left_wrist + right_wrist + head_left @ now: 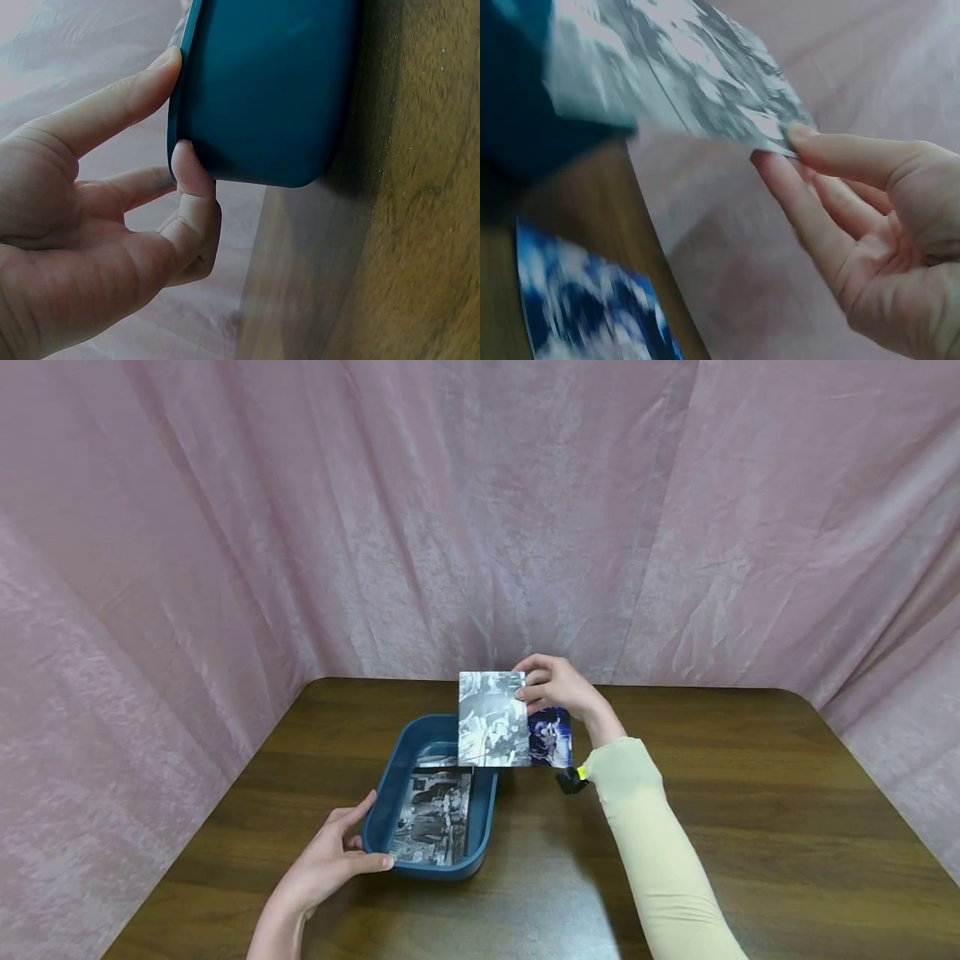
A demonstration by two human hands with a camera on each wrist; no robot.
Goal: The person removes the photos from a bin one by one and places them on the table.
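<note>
- Blue plastic tray (390,793): a rounded oblong bin resting on the wooden table (750,827), set at about 10 o'clock from the table's near middle. In the left wrist view its outer wall (270,90) is plain and dark teal-blue.
- Black-and-white photo in the tray (433,817): lies flat on the tray floor and fills most of its near half.
- Left hand (330,864): at the tray's near left corner, roughly 7 o'clock of the tray. The thumb lies along the near rim and the fingers rest against the left wall. In the left wrist view the left hand (97,225) has its fingers mostly straight and spread, tips touching the rim and wall; nothing is enclosed in them.
- Right hand (558,687): raised above the table at about 1 o'clock of the tray, with a pale yellow sleeve (652,843) on the forearm. Thumb and fingers are pressed together on the top right corner of a held photo (491,720).
- Held photo: a black-and-white print, upright and clear of the table, hanging over the far right end of the tray. The right wrist view shows the held photo (682,75) pinched at one corner between fingertips (780,169).
- Blue photo (551,737): just behind the held photo, at its 3 o'clock edge and below the right hand; whether it lies flat on the table cannot be told. It appears blurred in the right wrist view (592,307).
- Pink cloth (480,510): hangs as a backdrop around the table.
</note>
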